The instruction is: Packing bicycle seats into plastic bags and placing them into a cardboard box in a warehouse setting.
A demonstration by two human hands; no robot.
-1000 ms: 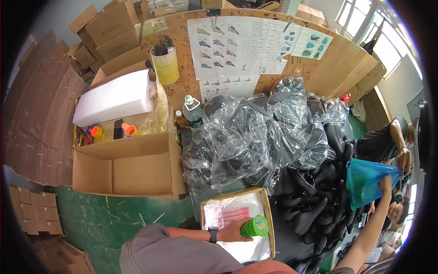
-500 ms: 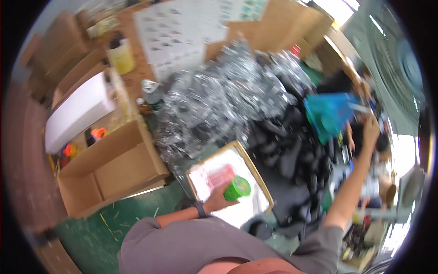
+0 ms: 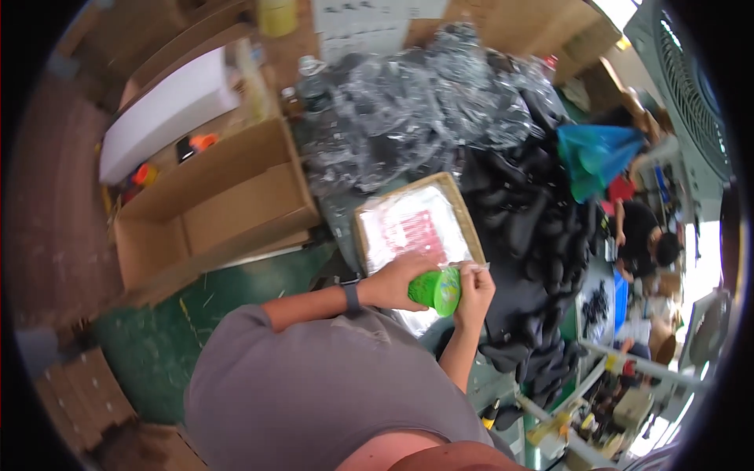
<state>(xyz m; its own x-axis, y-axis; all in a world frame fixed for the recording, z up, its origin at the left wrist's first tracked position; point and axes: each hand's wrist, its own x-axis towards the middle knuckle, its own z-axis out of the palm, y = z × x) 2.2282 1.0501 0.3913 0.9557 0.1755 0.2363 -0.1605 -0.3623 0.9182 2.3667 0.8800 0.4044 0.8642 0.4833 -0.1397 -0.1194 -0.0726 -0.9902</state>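
Observation:
My left hand [image 3: 390, 282] is wrapped round a short bright green cylinder [image 3: 437, 291] with a round, pale-printed end; I cannot tell whether it is a tape roll or a tub. Beside it, the fingers of my right hand [image 3: 475, 292] are pinched on a small clear strip that looks like film or tape. Both hands are over a shallow cardboard box [image 3: 363, 235]. Inside the box lies a shiny white plastic bag [image 3: 402, 206] with red print, partly covered by my hands.
An open cardboard carton [image 3: 228, 208] stands at the left, with a white foam block [image 3: 169, 114] beyond it. Crumpled clear plastic bags [image 3: 400, 110] are heaped behind the box. Black padded pieces [image 3: 522, 235] and a blue-green bag [image 3: 597, 153] lie at the right. Other people work farther right.
My right hand has come back from far out at the right, near the blue-green bag, to the green cylinder. My left hand keeps its hold on the cylinder. The view has shifted.

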